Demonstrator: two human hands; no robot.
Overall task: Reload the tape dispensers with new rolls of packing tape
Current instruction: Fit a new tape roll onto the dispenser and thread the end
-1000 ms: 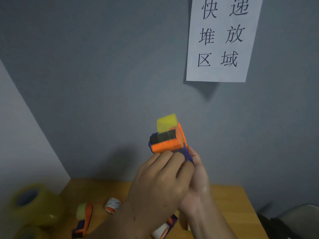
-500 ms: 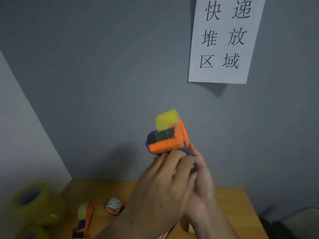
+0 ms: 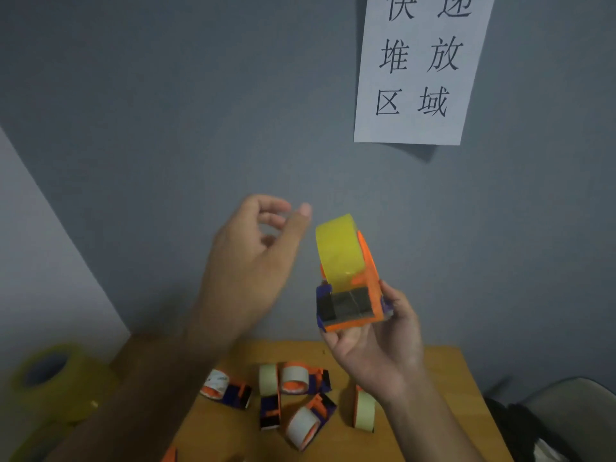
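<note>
The right hand [image 3: 376,348] fingers clamp the tape dispenser [image 3: 350,295], yellow roll [image 3: 338,251] above them; left hand [image 3: 253,258] fingers hang loosely curled, empty.

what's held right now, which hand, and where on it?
Right hand grips the orange tape dispenser by its lower body, below the yellow tape roll. Left hand is off it, fingers loosely curled, holding nothing.
</note>
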